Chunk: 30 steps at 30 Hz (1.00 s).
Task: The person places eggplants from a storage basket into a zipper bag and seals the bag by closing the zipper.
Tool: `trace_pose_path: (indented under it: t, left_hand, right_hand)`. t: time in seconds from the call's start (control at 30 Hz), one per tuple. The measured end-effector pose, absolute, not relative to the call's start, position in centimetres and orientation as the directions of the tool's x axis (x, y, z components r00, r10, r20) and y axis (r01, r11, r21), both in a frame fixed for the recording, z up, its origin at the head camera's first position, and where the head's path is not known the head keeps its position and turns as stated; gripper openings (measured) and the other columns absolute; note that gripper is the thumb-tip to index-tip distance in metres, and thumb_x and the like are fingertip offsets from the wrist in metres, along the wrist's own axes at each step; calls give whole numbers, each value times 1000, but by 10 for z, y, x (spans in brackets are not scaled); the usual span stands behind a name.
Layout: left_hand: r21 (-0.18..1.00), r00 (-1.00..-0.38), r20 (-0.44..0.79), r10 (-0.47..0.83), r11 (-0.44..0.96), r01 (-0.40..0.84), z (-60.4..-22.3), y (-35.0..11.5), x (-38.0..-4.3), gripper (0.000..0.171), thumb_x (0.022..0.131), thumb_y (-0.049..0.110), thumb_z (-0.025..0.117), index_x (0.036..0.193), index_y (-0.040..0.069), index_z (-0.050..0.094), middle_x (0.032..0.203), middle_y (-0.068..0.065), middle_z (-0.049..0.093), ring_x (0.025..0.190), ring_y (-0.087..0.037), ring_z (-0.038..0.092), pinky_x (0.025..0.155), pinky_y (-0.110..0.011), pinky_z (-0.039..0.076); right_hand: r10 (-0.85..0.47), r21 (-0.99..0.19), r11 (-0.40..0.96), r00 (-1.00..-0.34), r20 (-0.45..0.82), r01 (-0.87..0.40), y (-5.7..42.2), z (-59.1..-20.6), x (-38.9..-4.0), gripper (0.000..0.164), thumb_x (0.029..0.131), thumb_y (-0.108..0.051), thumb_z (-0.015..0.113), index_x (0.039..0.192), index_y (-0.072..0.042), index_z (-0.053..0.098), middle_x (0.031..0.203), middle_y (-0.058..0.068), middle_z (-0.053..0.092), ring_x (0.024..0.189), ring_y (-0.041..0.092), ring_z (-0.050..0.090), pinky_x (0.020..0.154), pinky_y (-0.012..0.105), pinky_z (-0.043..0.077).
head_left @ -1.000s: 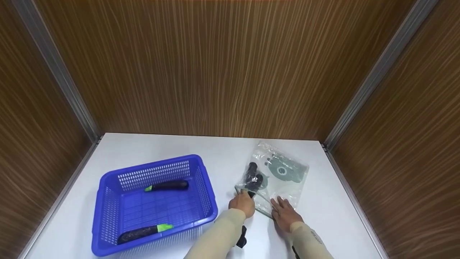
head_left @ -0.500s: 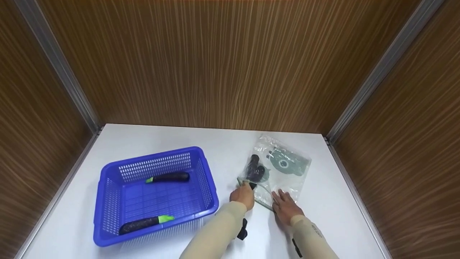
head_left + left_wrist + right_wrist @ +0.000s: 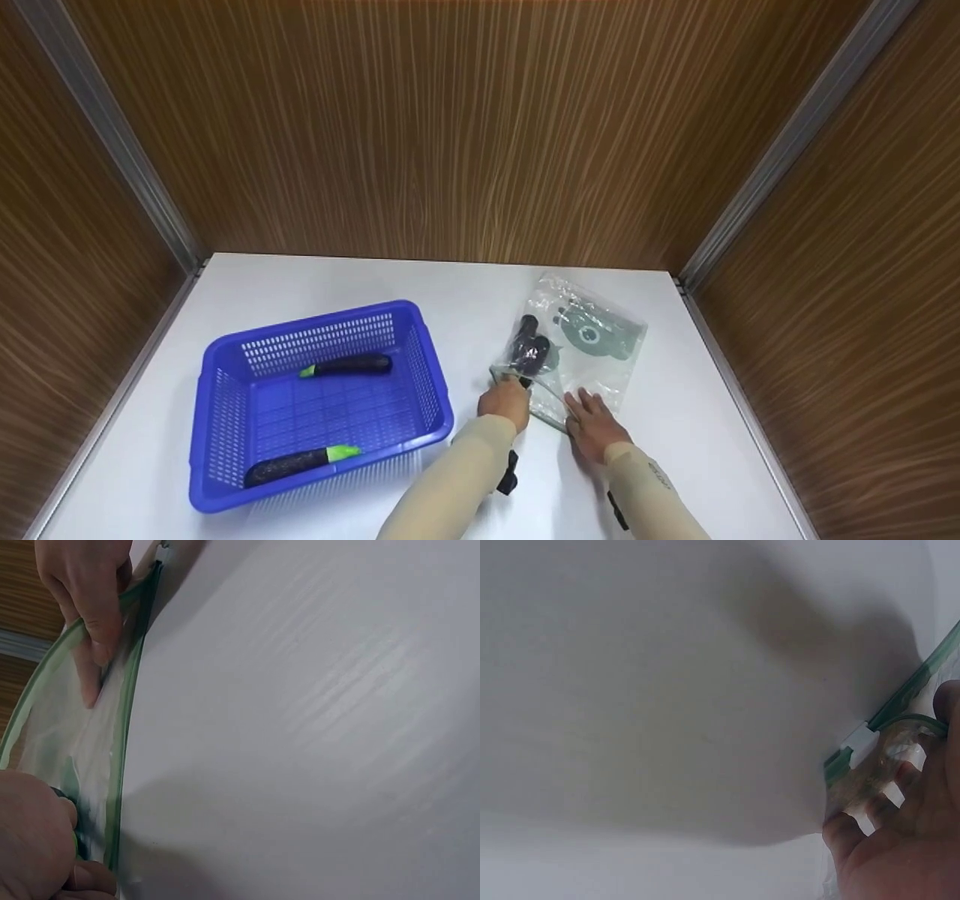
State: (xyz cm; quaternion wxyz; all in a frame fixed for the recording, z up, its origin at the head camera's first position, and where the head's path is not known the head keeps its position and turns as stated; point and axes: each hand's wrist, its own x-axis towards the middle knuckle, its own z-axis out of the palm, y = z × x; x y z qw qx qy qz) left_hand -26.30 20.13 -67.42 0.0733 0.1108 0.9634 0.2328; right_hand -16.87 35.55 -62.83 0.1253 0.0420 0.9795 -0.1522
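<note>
A clear slider zip bag [image 3: 607, 375] with a green printed animal lies at the right of the white table. Dark eggplants [image 3: 535, 355] show through its film on the left side. My left hand [image 3: 506, 402] reaches into the bag's mouth, fingers curled round the end of an eggplant; its green tip [image 3: 76, 846] peeks out beside the fingers in the left wrist view. At the mouth's right end, my right hand [image 3: 597, 435] holds the upper lip, thumb inside and fingers over the film. The green-edged mouth gapes between both hands, near the white slider [image 3: 860, 741].
A blue perforated basket [image 3: 431, 375] stands at the left with two eggplants inside, one at the back [image 3: 352, 364] and one along the front wall [image 3: 289, 466]. Wood-grain panels [image 3: 420, 135] enclose the table [image 3: 465, 300] at the back and sides.
The camera view has shifted slightly, so the whole scene sits higher in the picture. Both hands keep their places at the bag's mouth, and the basket's eggplants have not moved.
</note>
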Motion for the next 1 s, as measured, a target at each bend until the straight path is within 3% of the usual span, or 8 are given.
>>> trace_pose_path:
  t: [0.1, 0.53, 0.8, 1.0]
  left_hand:
    - [481, -973, -38, 228, 858, 183, -627, 184, -236, 35, 97, 33, 55, 102, -1, 61, 81, -14, 68, 78, -31, 67, 66, -43, 52]
    - [593, -983, -127, 135, 805, 34, -642, 183, -249, 32, 95, 32, 56, 100, 1, 64, 82, -15, 68, 79, -34, 66, 72, -44, 52]
    - [583, -981, -117, 154, 810, 57, -640, 188, -247, 33, 94, 33, 59, 102, 1, 61, 81, -16, 68, 80, -34, 67, 70, -45, 51]
    - [574, -980, -99, 171, 815, 85, -634, 185, -242, 28, 92, 25, 60, 105, 0, 61, 83, -14, 68, 79, -32, 67, 68, -45, 52]
  right_hand:
    - [32, -296, 949, -968, -250, 107, 355, -629, -169, 51, 103, -27, 38, 151, -14, 31, 157, 16, 20, 143, 42, 13, 112, 53, 18]
    - [43, -300, 946, -965, -258, 123, 354, -632, -171, 52, 103, -30, 36, 152, -18, 28, 159, 12, 17, 144, 38, 9, 112, 54, 16]
    - [38, -295, 950, -972, -232, 107, 358, -636, -169, 51, 102, -28, 38, 151, -14, 30, 157, 15, 19, 143, 41, 12, 112, 54, 19]
    - [40, -304, 946, -973, -226, 110, 357, -636, -169, 50, 102, -26, 38, 150, -13, 32, 157, 17, 20, 142, 43, 13, 111, 56, 20]
